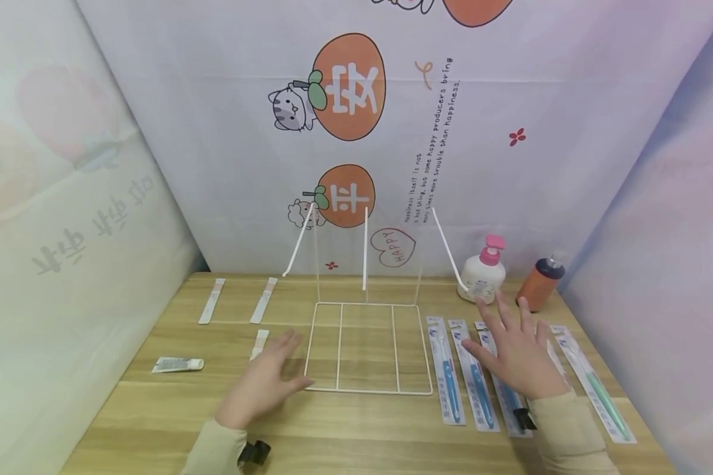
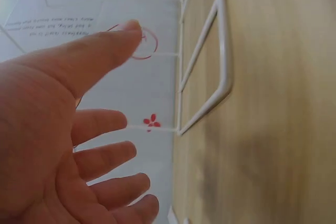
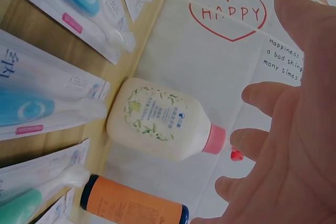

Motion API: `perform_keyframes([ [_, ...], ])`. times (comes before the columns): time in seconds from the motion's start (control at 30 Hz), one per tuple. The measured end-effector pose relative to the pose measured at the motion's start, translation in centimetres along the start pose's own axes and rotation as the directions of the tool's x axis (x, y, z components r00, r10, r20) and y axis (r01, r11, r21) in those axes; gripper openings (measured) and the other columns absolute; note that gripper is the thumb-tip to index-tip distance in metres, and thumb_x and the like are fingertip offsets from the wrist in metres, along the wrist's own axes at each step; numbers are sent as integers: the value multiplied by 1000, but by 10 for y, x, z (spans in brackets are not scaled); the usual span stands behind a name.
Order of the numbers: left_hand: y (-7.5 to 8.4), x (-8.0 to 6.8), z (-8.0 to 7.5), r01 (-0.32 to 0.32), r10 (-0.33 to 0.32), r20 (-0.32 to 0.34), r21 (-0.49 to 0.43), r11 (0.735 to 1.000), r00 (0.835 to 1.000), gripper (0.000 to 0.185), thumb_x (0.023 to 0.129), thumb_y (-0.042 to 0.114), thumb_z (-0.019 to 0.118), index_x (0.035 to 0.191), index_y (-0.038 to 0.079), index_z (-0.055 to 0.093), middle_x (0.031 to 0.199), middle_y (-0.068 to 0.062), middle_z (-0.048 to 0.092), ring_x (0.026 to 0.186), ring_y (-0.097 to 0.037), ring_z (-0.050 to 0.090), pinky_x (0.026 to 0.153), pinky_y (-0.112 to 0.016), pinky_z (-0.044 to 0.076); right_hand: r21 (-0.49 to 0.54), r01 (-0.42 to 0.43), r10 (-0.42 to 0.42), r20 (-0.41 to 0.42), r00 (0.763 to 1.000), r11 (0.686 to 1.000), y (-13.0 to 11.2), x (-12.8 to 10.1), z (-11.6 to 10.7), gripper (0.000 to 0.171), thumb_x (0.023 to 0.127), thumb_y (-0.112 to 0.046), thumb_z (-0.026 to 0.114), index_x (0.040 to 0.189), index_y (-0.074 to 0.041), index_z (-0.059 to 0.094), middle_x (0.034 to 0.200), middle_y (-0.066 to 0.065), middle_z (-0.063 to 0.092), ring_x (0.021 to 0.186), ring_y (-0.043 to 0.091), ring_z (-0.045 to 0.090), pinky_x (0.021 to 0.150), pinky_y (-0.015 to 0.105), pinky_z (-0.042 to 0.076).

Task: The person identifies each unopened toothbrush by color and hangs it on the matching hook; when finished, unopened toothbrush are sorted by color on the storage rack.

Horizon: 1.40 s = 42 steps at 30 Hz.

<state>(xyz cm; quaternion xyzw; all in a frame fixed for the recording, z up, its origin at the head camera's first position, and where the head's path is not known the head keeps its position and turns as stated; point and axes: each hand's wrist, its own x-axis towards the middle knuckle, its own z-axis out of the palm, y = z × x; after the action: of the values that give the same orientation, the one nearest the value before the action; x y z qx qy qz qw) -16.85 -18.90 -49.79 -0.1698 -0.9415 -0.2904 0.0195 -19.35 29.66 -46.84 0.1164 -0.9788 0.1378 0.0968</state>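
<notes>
My left hand (image 1: 264,382) is held over the table by the front left corner of a white wire rack (image 1: 365,251), fingers spread and nothing in them. In the left wrist view the thumb and fingers stand apart, beside the rack's frame (image 2: 224,35). Over a row of packaged toothbrushes (image 1: 449,382) hovers my right hand (image 1: 513,349), also spread and holding nothing; it partly hides some of them. Just beyond its fingertips stand a white pump bottle (image 1: 481,277) with a pink top and an orange bottle (image 1: 537,287) with a dark collar.
Two slim white sachets (image 1: 212,301) lie at the back left, and a third sachet (image 1: 260,343) is partly behind the left hand. A small tube (image 1: 177,364) lies at the left. Printed cloth (image 1: 243,198) walls in the wooden table (image 1: 356,435) at the back and sides.
</notes>
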Motion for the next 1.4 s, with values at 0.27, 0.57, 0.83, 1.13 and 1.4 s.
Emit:
perform_keyframes([
  [0.27, 2, -1, 23, 31, -30, 29, -2, 1000, 999, 84, 90, 40, 89, 151, -7, 56, 160, -25, 51, 146, -54, 46, 118, -66, 38, 33, 58, -58, 5, 998, 998, -1, 15, 3, 86, 102, -61, 66, 169, -15, 35, 173, 32, 21, 155, 67, 4, 108, 93, 6],
  [0.57, -3, -7, 32, 34, -35, 59, 16, 999, 998, 69, 90, 35, 89, 142, -5, 66, 151, -24, 60, 140, -60, 50, 113, -72, 40, 162, 105, -121, 91, 988, 981, 10, 38, 34, 82, 100, -56, 73, 163, -11, 46, 157, 28, 48, 139, 62, 35, 99, 83, 22],
  [0.83, 0, -5, 35, 42, -40, -15, 116, 992, 999, 65, 87, 43, 90, 135, 1, 73, 145, -18, 67, 131, -56, 60, 105, -69, 50, 149, 61, -85, 162, 983, 987, 12, 49, 58, 78, 94, -60, 78, 154, -13, 60, 137, 19, 66, 118, 45, 51, 90, 73, 35],
  [1.13, -1, -4, 34, 63, -60, -31, 100, 993, 998, 64, 85, 41, 92, 134, 3, 74, 144, -15, 68, 132, -55, 60, 103, -71, 50, 118, 21, -45, 203, 978, 993, 16, 54, 71, 57, 94, -54, 80, 140, -21, 73, 130, 10, 70, 115, 37, 55, 89, 65, 39],
  [1.4, -1, -5, 35, 69, -67, -27, 96, 993, 997, 64, 85, 41, 91, 134, 3, 75, 145, -14, 68, 132, -55, 60, 102, -71, 51, 131, -17, -6, 174, 985, 991, 18, 57, 78, 41, 95, -43, 83, 131, -24, 79, 125, 3, 75, 114, 35, 58, 86, 62, 41],
])
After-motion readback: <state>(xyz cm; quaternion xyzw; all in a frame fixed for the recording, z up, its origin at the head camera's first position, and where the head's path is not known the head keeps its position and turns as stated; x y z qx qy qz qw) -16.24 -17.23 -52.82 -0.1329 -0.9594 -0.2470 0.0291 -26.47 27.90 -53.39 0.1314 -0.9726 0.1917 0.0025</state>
